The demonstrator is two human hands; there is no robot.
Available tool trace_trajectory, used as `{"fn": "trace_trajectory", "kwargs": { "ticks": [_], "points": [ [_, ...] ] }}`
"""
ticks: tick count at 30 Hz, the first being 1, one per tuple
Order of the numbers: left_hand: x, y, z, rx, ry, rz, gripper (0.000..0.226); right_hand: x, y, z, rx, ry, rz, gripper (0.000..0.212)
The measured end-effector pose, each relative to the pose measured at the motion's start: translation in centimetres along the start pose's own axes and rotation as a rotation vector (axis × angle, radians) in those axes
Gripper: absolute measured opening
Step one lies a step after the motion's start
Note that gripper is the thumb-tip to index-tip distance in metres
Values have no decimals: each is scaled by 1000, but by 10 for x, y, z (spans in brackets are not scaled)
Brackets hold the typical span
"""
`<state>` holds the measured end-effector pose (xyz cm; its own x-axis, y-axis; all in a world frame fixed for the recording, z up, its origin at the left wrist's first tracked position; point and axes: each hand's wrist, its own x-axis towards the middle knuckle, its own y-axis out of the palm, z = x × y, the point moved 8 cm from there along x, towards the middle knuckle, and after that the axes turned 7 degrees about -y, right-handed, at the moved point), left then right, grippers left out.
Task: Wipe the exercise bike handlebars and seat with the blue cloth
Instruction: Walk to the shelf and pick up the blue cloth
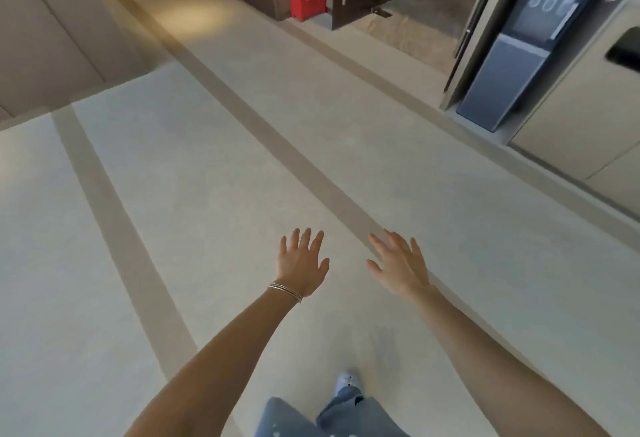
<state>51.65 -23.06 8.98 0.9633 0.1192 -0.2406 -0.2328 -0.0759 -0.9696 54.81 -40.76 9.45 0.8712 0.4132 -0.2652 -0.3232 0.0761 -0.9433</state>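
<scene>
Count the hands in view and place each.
2. The bare left hand, bracelets at its wrist, is spread open low centre; the bare right hand is spread just right of it. None seems hidden.

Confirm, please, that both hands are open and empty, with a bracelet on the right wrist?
Not quite: the head view shows the bracelet on the left wrist. The left hand and right hand are open and empty.

Both arms held out forward, hands empty

The left hand (303,262) and the right hand (400,264) are extended side by side, backs turned up, fingers straight and slightly spread. Nothing is held. Thin bangles (286,290) are worn on the left wrist; both forearms are bare.
</scene>
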Motion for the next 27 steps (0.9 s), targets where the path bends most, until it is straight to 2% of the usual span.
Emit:
{"fn": "trace_trajectory", "kwargs": {
  "ticks": [8, 16, 20, 27],
  "points": [
    [66, -22, -124, 66, 277, -17, 62, -14, -16, -113, 58, 242, -20, 59],
    [151, -39, -188, 122, 494, -13, 62, 29, -43, -170, 73, 403, -94, 58],
    [203, -56, -212, 187, 582, -61, 62, 53, -66, -194, 84, 475, -146, 58],
    [242, -65, -283, 245, 760, -89, 62, 63, -82, -243, 114, 609, -176, 59]
  ]
}}
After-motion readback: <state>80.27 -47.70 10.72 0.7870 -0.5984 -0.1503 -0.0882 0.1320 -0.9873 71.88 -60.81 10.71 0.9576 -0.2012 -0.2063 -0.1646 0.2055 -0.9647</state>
